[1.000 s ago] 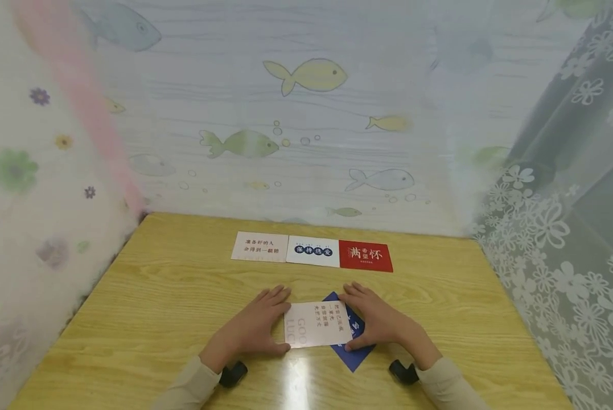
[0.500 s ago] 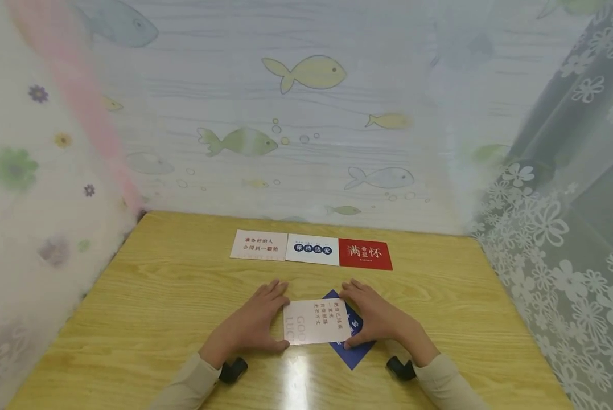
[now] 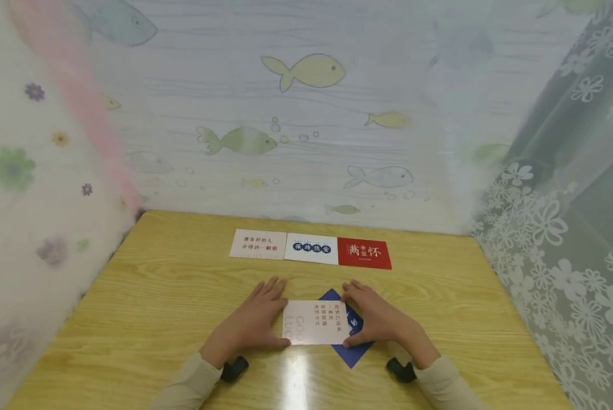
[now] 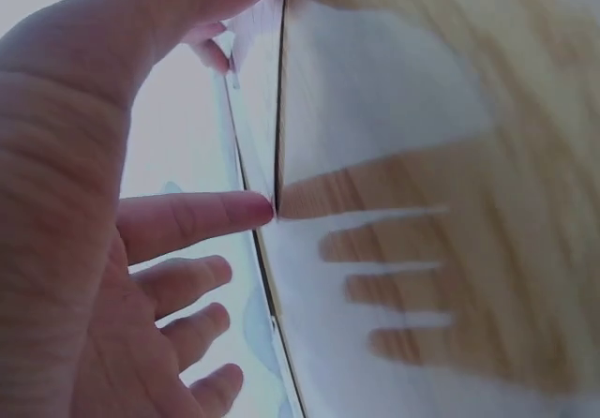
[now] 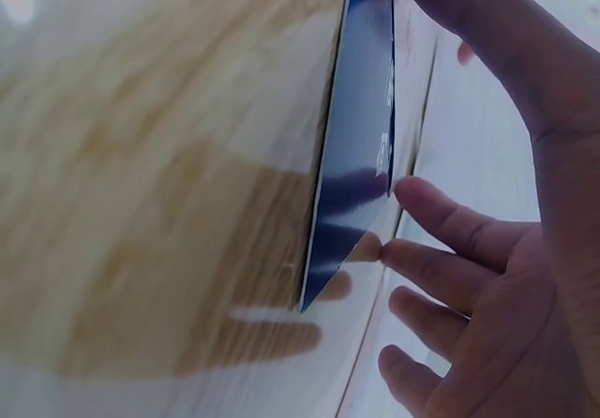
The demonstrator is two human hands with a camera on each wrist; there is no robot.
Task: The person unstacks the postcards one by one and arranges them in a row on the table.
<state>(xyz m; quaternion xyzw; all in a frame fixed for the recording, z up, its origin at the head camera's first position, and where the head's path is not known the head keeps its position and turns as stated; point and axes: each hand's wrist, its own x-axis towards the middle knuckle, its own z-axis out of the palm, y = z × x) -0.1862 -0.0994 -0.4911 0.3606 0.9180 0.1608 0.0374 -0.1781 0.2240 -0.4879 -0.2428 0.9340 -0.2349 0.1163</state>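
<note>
L hand (image 3: pixel 252 323) & R hand (image 3: pixel 379 316) grip pale-pink rect. paper card (image 3: pixel 312 324) by left/right ends, prob. to steady it over dark-blue paper card (image 3: pixel 351 354)

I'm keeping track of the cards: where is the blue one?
In the head view, the blue card lies right of centre, partly under the pale card between the left hand and right hand.
</note>
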